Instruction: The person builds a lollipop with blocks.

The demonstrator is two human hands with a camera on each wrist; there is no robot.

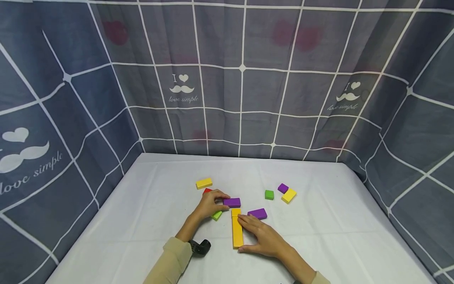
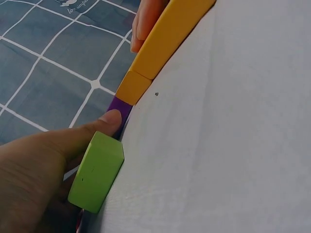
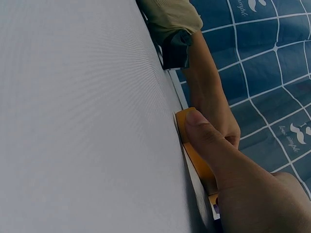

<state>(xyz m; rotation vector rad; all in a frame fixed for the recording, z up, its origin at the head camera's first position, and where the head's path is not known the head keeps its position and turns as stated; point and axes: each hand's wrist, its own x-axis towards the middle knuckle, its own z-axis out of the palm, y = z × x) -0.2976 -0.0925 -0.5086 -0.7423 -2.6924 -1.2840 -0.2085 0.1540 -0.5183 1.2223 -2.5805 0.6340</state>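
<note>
My left hand [image 1: 210,206] pinches the left end of a purple block [image 1: 232,203] lying crosswise on the white table. In the left wrist view its thumb presses the side of that purple block [image 2: 125,109]. Toward me from it, a long orange-yellow block [image 1: 237,232] and a shorter orange-yellow block [image 1: 235,212] lie end to end. My right hand [image 1: 266,237] grips the long block, thumb at its near end and fingers by its far right side. A light green block [image 1: 216,215] lies under my left hand, and a red block [image 1: 207,190] is partly hidden behind it.
Just right of the row lies another purple block [image 1: 257,213]. Farther right are a green block [image 1: 269,195], a small purple block [image 1: 283,188] and a yellow block [image 1: 289,195]. Another yellow block [image 1: 203,183] lies at the back left. A grey checked curtain [image 1: 220,90] surrounds the table.
</note>
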